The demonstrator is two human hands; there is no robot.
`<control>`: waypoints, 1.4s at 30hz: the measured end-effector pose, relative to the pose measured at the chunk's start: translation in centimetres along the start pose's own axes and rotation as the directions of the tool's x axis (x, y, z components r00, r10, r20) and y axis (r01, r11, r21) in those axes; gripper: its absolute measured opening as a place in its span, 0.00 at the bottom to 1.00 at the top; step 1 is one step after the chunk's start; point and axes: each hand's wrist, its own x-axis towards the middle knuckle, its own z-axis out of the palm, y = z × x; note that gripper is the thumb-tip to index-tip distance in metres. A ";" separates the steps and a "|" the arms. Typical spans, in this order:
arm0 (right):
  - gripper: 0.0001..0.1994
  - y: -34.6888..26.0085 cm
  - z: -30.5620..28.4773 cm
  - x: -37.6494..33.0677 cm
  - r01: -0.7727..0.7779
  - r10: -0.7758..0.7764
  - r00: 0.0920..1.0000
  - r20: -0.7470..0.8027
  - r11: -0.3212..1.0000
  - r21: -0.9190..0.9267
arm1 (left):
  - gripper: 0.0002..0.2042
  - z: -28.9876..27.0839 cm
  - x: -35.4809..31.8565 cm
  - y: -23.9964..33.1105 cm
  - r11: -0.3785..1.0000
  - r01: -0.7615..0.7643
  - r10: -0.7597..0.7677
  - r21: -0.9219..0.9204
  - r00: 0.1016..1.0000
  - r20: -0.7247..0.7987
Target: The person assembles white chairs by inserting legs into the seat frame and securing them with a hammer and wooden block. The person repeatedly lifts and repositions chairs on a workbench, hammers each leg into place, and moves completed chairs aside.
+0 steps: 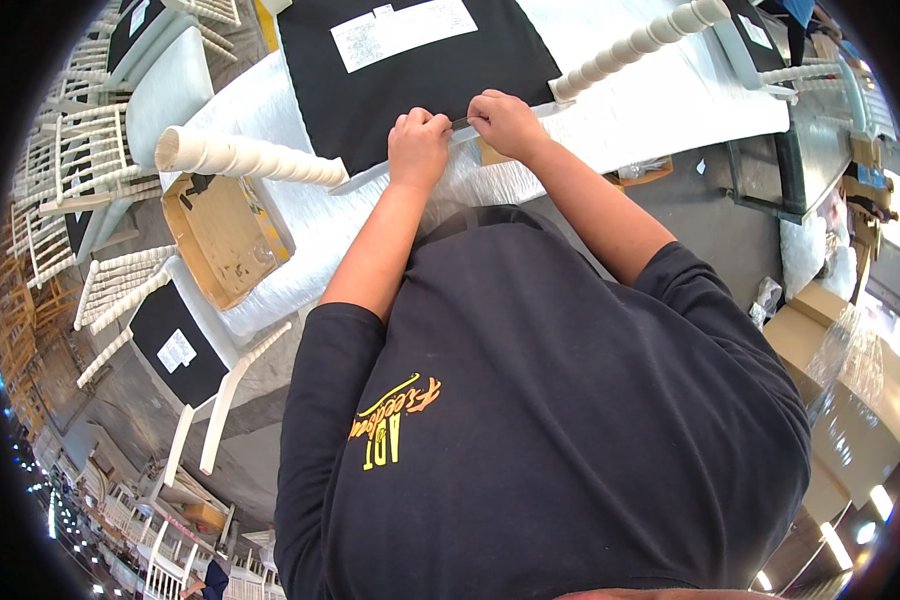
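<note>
Nearest the camera, a person's black cloth shirt with yellow and orange print (pixel 570 400) is filling the view from its middle down to six o'clock. Beyond it, the left hand (pixel 419 150) at twelve and the right hand (pixel 506 125) at half past twelve are working along one edge. Each is curling nearly closed, apparently pinching the near margin of the black cloth underside (pixel 390 110) of an upturned chair seat at twelve; knuckles are hiding some fingertips, so I cannot tell how firmly.

Uneven pulling could be puckering that margin, I'd judge, and a weak pinch could be letting it slip. Hard pressing might be sliding the seat across the shiny white sheet (pixel 710 112) lying under it.

Two ridged cream wooden legs, one at ten (pixel 250 158) and one at one (pixel 640 45), are jutting out and limiting sideways reach. An open brown cardboard tray (pixel 225 240) is sitting between nine and ten. Farther off, a cream chair with a black seat underside (pixel 175 335) is lying just below nine, film-wrapped brown cartons (pixel 840 400) are crowding past three, and pale spindled chairs (pixel 90 150) are piling up towards ten.
</note>
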 end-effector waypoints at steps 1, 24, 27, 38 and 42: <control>0.04 0.1 -0.1 0.0 -0.011 0.011 1.000 0.004 1.000 0.009 | 0.04 0.0 0.1 0.0 1.000 0.001 -0.001 0.002 1.000 0.004; 0.19 -7.2 14.5 -8.3 -0.104 0.005 0.792 0.610 0.986 0.127 | 0.04 -0.1 0.4 -0.8 0.998 -0.030 0.033 -0.047 0.997 0.069; 0.20 -9.8 18.4 -7.4 -0.031 -0.095 0.803 0.588 0.979 0.200 | 0.03 -0.2 0.5 -0.6 0.997 -0.051 0.055 -0.050 0.994 0.091; 0.18 -10.5 18.0 -11.2 -0.295 0.159 0.818 0.553 0.941 0.166 | 0.04 -0.3 0.7 -0.5 0.996 -0.055 0.061 -0.067 0.993 0.104; 0.16 -8.1 14.9 -13.1 -0.390 0.333 0.904 0.267 0.899 0.199 | 0.04 -0.6 0.8 -0.4 0.997 -0.055 0.061 -0.059 0.991 0.115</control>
